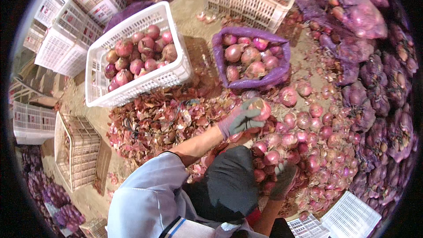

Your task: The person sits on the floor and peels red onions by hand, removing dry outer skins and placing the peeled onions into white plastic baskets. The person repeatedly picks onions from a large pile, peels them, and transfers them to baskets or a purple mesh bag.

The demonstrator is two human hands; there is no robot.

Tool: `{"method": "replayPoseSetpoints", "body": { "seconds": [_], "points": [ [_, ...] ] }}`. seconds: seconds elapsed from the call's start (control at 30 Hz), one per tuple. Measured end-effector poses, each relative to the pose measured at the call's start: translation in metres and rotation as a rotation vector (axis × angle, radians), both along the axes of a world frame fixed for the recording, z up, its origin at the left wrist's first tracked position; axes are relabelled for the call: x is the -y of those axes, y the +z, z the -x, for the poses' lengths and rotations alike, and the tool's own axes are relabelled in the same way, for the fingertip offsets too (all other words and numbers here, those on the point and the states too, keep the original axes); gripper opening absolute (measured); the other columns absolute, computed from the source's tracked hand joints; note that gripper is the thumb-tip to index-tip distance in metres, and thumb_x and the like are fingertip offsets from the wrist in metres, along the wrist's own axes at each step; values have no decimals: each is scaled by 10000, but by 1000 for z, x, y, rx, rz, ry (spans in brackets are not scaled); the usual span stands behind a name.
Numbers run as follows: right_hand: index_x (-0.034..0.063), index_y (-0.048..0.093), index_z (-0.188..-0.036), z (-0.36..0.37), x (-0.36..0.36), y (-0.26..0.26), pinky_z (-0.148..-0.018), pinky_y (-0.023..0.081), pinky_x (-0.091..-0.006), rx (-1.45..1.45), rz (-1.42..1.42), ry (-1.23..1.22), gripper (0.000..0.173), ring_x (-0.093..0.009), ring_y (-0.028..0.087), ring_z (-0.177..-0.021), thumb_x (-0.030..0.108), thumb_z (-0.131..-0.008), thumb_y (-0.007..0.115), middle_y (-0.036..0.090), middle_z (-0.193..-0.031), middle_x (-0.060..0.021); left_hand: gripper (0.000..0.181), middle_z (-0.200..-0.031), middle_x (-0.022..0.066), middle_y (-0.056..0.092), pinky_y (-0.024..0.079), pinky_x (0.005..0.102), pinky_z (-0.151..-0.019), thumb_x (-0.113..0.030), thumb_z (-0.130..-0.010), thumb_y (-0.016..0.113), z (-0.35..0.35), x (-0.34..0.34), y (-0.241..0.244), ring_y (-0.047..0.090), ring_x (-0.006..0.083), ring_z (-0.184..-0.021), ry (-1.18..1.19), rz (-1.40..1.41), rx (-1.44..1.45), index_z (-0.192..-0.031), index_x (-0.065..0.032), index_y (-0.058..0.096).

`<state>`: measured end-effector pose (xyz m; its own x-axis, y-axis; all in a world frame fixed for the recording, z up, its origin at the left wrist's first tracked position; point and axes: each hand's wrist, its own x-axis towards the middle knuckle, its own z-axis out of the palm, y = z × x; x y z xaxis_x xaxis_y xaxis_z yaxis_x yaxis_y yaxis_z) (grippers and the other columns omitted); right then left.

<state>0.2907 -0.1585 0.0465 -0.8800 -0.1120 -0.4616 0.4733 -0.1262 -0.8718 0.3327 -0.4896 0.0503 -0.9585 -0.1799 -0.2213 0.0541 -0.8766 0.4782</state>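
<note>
My left hand (246, 119), in a grey and purple work glove, grips a large red onion (261, 109) over the near edge of the onion pile. Lower down, my right hand (285, 177), gloved in grey, rests against the pile of loose red onions (312, 132); its fingertips touch onions, and whether it grips one is hidden. Beyond my left hand stands a purple mesh sack (284, 56), its mouth rolled back, full of onions. Up and to the left, a white plastic crate (132, 94) holds a layer of red onions.
Dry onion skins (148, 122) lie heaped left of my knees. A beige crate (244, 5) with skins stands at the top. Filled purple mesh sacks (360, 13) line the right side. White crates (66, 39) are stacked upper left; an empty-looking crate (79, 152) lies tipped below them.
</note>
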Motion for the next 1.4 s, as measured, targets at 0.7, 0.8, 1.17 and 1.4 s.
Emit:
{"method": "replayPoseSetpoints", "body": {
  "seconds": [0.7, 0.8, 1.17, 1.4],
  "points": [
    [1, 500, -1370, 78, 11, -50, -964, 508, -392, -545, -499, 452, 447, -311, 622, -1137, 191, -974, 583, 587, -1326, -170, 364, -1175, 179, 611, 474, 488, -1046, -173, -982, 535, 55, -50, -74, 595, 332, -1136, 268, 36, 175, -1291, 18, 512],
    [63, 491, -1389, 134, 40, -34, -980, 499, -413, -711, -807, 801, 498, -348, 593, -1173, 151, -914, 615, 580, -1324, -161, 475, -1185, 190, 608, 484, 493, -1035, -234, -964, 579, 43, -27, -70, 602, 345, -1138, 260, 179, 232, -1334, 44, 470],
    [156, 441, -1400, 209, 118, -96, -922, 502, -473, -620, -1012, 1509, 636, -414, 615, -1089, 339, -833, 661, 630, -1215, -207, 464, -1270, 186, 573, 498, 502, -1017, -246, -1008, 508, 77, -27, -62, 614, 342, -1128, 185, 385, 310, -1385, 17, 438],
    [114, 605, -1272, 182, 111, -97, -895, 517, -298, -204, -247, 873, 454, -151, 615, -1002, 208, -845, 726, 648, -1128, -24, 492, -1263, 161, 573, 502, 495, -1011, -288, -1003, 532, 82, -27, -66, 601, 314, -1152, 63, 377, 266, -1404, -16, 445]
  ]
}}
